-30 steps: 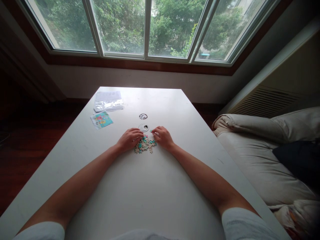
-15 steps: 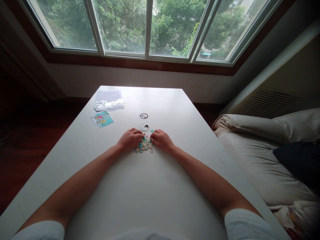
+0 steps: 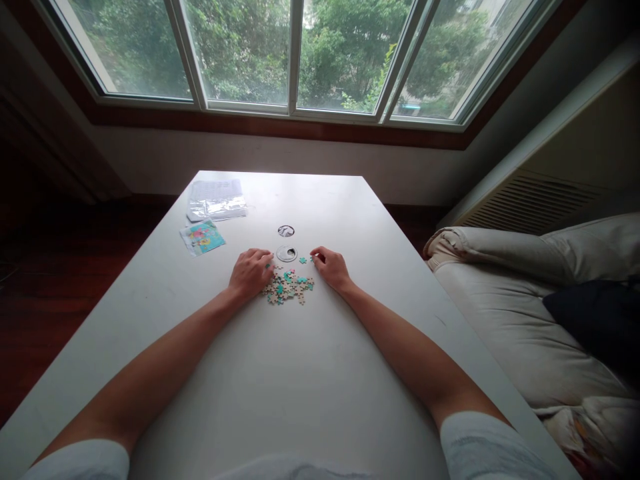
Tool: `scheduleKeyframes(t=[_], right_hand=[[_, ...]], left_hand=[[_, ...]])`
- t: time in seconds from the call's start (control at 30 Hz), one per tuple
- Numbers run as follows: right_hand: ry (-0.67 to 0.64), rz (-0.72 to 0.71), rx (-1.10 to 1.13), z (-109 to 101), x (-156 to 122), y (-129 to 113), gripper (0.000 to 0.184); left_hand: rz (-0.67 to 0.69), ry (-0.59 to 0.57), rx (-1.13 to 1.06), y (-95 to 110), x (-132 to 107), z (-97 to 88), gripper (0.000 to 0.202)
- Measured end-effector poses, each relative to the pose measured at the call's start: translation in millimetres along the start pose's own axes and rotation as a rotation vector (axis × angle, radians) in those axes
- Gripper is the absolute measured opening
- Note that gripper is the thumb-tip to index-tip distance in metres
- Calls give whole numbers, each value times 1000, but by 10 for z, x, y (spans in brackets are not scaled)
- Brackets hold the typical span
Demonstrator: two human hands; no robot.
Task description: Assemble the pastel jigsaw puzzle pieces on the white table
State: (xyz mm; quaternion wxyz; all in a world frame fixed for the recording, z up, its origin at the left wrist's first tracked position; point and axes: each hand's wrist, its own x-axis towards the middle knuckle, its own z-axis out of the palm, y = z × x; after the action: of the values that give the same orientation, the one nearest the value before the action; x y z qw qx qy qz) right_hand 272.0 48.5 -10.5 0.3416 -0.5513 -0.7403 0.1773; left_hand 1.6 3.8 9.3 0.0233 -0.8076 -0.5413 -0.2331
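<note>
A loose pile of small jigsaw puzzle pieces (image 3: pixel 287 289), some teal and some bare tan, lies on the white table between my hands. At the pile's upper left, my left hand (image 3: pixel 249 275) is curled with its fingers closed, and a teal bit shows at the fingertips. Right of the pile, my right hand (image 3: pixel 331 268) pinches a teal puzzle piece (image 3: pixel 312 259) at the tabletop. A single teal piece (image 3: pixel 303 261) lies just left of those fingertips. Beyond the pile are two round disc-like items, a nearer one (image 3: pixel 287 253) and a farther one (image 3: pixel 286 231).
At the table's far left lie a clear plastic bag (image 3: pixel 217 200) and a small colourful picture sheet (image 3: pixel 203 237). The white table (image 3: pixel 300 373) stands before a window (image 3: pixel 250 60). Along its right side is a pale sofa (image 3: pixel 505 313) with a dark cushion (image 3: pixel 595 320).
My hands have moved apart, the left one leftward and the right one to the right and slightly away. More of the pile shows, and it looks more spread out.
</note>
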Motion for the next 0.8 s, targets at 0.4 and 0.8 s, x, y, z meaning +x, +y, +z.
scheduleKeyframes(t=[0.4,0.8], right_hand=[[-133,-232,-36,-78,-89,-98,9],[-452,-414,-80,-312,-122,-189,17]], left_hand=[[266,-93,-287,-58,7,-24,26],[273,-110,-288,-174,9,37,25]])
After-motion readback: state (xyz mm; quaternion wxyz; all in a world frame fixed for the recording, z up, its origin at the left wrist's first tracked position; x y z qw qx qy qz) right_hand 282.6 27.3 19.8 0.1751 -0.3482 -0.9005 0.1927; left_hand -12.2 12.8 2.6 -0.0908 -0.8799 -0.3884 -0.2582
